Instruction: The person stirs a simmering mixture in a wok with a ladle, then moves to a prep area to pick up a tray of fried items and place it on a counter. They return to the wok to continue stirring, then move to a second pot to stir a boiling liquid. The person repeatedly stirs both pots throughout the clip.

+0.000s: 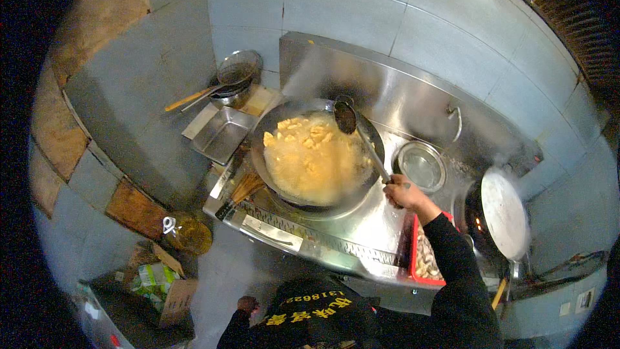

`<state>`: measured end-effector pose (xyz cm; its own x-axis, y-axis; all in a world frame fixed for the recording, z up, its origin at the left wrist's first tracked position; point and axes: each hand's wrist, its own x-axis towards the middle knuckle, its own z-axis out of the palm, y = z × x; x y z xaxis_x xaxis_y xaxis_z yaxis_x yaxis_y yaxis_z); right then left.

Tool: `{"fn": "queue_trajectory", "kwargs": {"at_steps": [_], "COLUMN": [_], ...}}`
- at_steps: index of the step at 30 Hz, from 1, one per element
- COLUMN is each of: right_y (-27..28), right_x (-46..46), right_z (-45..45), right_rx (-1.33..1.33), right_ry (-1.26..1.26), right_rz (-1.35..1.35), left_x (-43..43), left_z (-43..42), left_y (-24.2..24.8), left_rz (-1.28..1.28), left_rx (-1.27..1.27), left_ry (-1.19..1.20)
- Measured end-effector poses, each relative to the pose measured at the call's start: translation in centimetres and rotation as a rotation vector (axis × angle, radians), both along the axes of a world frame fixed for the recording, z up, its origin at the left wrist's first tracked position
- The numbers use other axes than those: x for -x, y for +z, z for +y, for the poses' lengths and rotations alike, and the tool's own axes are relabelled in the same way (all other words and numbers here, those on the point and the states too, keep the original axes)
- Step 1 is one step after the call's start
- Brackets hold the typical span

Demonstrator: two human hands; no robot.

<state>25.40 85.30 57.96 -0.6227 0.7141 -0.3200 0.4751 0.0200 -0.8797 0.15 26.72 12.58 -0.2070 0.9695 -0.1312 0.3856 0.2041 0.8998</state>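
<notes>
My right hand [403,191] grips the handle of a long metal ladle [346,117]. Its dark bowl is over the far right side of a large wok [259,167]. Golden pieces of food [310,138] sit in bubbling, steaming pale liquid inside the wok, mostly towards its far side. Low by my body, in front of the stove, hangs my left hand [248,304]; it is small and dim, and whether its fingers hold anything is unclear. Under my right forearm, partly hidden by the sleeve, a red tray [428,281] contains many pale, brownish pieces of food.
Right of the wok stand a round metal basin [421,167] and a steaming pot with a white top [503,213]. At left are a rectangular metal pan [223,133], stacked strainers [238,69] and a bamboo brush [248,187]. An oil jug [189,237] and a cardboard box [178,301] stand lower left.
</notes>
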Motion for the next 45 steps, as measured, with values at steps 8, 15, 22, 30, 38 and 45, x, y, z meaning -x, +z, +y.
{"fn": "queue_trajectory", "kwargs": {"at_steps": [8,15,22,30,38,45], "right_y": [-4.5,-7.4,-9.0,-4.9,-0.8,-4.1], "right_x": [-3.0,2.8,9.5,5.9,6.2,10.2], "right_z": [-0.9,-8.5,-6.2,-5.7,-4.1,-3.0], "right_rx": [0.214,1.332,1.306,1.053,0.236,-0.908], "right_ry": [0.004,-0.136,-0.097,0.071,0.160,0.460], "right_rz": [-0.144,0.409,0.496,0.397,0.065,-0.056], "left_x": [0.3,-2.0,-4.0,-5.0,-1.7,-0.4], "left_z": [-1.1,-4.2,-4.5,-6.2,-0.6,0.5], "left_y": [-4.3,-3.3,1.3,-2.2,3.7,2.4], "left_rz": [0.390,0.710,0.182,0.318,0.218,0.596], "left_rx": [0.750,0.478,0.795,0.836,0.670,0.635], "left_ry": [-0.223,-0.113,0.083,-0.071,0.126,-0.094]}}
